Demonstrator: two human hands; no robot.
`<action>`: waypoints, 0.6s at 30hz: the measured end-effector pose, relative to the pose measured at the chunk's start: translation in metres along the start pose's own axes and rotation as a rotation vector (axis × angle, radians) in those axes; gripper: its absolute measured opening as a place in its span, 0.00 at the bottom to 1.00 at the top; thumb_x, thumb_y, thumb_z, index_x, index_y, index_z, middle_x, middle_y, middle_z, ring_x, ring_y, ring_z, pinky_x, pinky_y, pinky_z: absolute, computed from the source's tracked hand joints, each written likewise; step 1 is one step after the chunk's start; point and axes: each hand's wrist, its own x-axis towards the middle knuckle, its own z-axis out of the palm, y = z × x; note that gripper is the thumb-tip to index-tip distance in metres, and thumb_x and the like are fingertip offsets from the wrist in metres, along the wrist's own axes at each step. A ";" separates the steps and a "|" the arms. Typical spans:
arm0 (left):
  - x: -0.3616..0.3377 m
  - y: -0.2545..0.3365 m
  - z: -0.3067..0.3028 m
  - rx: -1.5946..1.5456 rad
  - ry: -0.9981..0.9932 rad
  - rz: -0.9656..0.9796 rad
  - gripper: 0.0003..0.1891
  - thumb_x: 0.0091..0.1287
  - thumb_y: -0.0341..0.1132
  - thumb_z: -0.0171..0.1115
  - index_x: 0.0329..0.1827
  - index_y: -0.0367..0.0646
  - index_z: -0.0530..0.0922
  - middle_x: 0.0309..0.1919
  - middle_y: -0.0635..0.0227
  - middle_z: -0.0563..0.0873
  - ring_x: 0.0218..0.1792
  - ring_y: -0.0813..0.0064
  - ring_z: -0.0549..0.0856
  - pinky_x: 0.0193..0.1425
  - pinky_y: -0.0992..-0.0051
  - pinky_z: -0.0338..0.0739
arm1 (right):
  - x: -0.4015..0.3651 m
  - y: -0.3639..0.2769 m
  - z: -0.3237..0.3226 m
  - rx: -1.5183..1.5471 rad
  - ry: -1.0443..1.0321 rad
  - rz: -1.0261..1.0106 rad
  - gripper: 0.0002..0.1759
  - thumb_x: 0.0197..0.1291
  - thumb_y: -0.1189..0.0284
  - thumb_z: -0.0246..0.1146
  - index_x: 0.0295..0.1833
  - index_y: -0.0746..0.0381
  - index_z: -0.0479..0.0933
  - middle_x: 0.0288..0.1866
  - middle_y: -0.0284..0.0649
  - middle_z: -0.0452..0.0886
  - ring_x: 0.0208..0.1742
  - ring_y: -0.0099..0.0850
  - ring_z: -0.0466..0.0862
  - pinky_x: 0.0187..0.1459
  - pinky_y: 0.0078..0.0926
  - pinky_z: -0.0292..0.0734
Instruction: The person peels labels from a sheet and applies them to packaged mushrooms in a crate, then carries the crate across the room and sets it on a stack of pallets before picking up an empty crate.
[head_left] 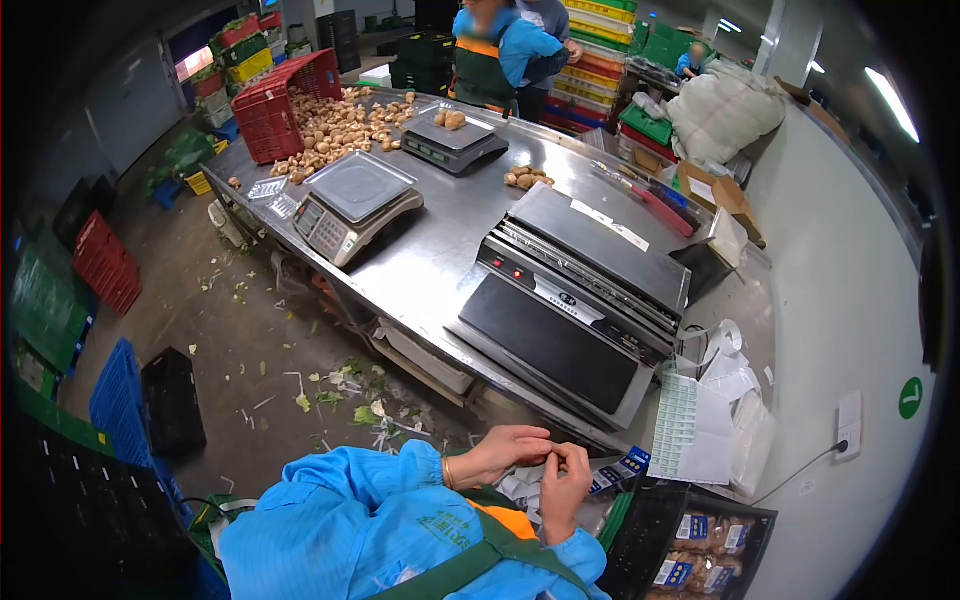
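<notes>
My left hand [498, 455] and my right hand [565, 488] meet in front of my apron, just below the front edge of the metal table. Fingertips on both hands are pinched together and touch or nearly touch; anything between them is too small to make out. Close to the right hand is a strip of blue printed labels [620, 470]. Crumpled white paper [522, 487] shows below the hands. Beyond them on the table is a wrapping machine [560, 320] with a black plate and a lit red switch.
A tipped red crate [290, 105] spills mushrooms [345, 125] over the metal table [450, 215]. Two scales [360, 188] stand there, one bearing mushrooms. At lower right, a black crate [640, 545] holds labelled packs [700, 550]. A co-worker [510, 50] stands behind the table. Scraps litter the floor.
</notes>
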 end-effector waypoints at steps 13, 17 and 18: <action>-0.003 0.003 -0.008 0.038 -0.019 0.082 0.17 0.65 0.30 0.63 0.55 0.33 0.75 0.41 0.64 0.85 0.41 0.78 0.84 0.47 0.80 0.80 | -0.005 0.002 0.005 0.202 -0.084 0.143 0.06 0.58 0.83 0.61 0.42 0.70 0.78 0.39 0.37 0.77 0.35 0.20 0.78 0.34 0.15 0.74; 0.001 0.005 -0.014 0.133 -0.064 0.067 0.16 0.65 0.29 0.63 0.54 0.33 0.75 0.40 0.65 0.85 0.38 0.80 0.84 0.44 0.81 0.80 | -0.007 0.006 0.003 0.193 -0.122 0.143 0.06 0.58 0.83 0.61 0.42 0.70 0.78 0.38 0.37 0.76 0.35 0.19 0.77 0.34 0.15 0.73; 0.002 0.005 -0.017 0.152 -0.086 0.057 0.16 0.65 0.29 0.63 0.54 0.33 0.75 0.39 0.65 0.85 0.38 0.80 0.84 0.43 0.81 0.80 | -0.007 0.005 0.002 0.189 -0.120 0.137 0.06 0.58 0.83 0.61 0.42 0.70 0.78 0.38 0.37 0.76 0.35 0.19 0.77 0.34 0.15 0.73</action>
